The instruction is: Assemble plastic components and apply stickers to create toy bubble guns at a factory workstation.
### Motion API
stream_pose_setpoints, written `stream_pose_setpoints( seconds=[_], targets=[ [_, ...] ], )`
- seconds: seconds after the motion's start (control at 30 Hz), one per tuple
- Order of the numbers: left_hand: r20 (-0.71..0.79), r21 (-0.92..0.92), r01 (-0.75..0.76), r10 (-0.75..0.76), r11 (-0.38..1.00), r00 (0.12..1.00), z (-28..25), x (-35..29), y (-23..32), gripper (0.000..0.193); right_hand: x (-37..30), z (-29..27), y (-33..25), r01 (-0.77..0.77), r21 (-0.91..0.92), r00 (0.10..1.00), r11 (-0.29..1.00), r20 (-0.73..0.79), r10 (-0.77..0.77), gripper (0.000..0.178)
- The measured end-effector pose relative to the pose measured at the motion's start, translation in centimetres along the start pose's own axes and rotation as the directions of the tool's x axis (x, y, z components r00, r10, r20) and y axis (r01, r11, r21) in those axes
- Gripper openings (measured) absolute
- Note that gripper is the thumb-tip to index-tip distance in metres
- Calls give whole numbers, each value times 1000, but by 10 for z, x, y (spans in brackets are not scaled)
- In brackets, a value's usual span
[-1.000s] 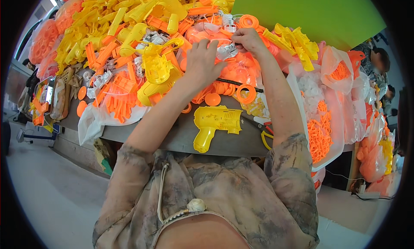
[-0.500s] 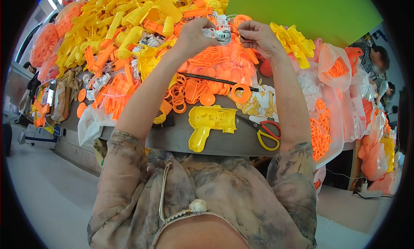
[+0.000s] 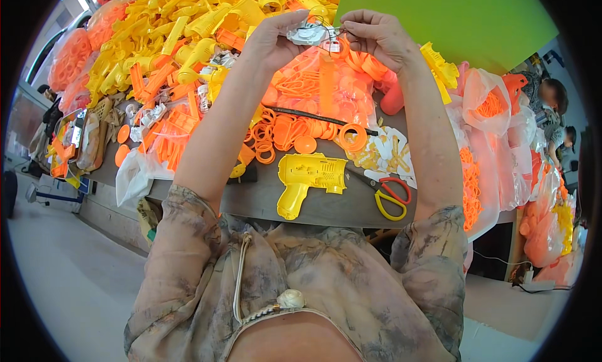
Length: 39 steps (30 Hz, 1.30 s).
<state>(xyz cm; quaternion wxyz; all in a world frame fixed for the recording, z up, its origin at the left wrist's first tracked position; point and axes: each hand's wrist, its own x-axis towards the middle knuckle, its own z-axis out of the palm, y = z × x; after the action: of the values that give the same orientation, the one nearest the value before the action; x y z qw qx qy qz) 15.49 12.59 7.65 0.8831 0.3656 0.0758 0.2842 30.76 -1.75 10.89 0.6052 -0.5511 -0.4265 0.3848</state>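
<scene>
While your half-curled left hand (image 3: 273,42) held the white part (image 3: 305,35) over the orange pile (image 3: 348,79), your right hand (image 3: 379,36) (nearly closed) seemed to pinch its dark wires (image 3: 325,24); a hard tug could have pulled 1 loose. The yellow shell (image 3: 310,174) lay nearer you.

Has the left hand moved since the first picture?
Yes: against the yellow shell, the left hand has gone up the picture, farther from the shell.

A dark grey table (image 3: 342,211) bears a yellow pistol-shaped half-shell (image 3: 310,172), scissors (image 3: 379,186) beside it, and heaped orange and yellow parts (image 3: 199,56)
</scene>
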Motion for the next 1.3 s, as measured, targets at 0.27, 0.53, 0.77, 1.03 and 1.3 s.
stream_pose_setpoints(
  seconds=[0.27,0.53,0.77,1.03,1.3],
  targets=[
    [51,257,-61,50,964,997,7,0,25,26,2,24,-34,96,-630,995,771,45,-87,19],
    [265,323,-18,-72,946,962,-12,14,48,33,12,32,-28,626,-779,561,-29,476,-678,17],
    [153,81,-108,94,991,984,-2,-3,49,34,-3,60,-46,231,-938,914,259,118,-388,19],
    [188,-288,-62,120,956,975,-10,-10,42,38,-13,81,-56,38,-587,990,809,-87,-110,22],
    [314,14,23,-26,1000,949,-13,-35,66,32,-12,63,-24,123,-93,982,988,154,-108,22]
  ],
)
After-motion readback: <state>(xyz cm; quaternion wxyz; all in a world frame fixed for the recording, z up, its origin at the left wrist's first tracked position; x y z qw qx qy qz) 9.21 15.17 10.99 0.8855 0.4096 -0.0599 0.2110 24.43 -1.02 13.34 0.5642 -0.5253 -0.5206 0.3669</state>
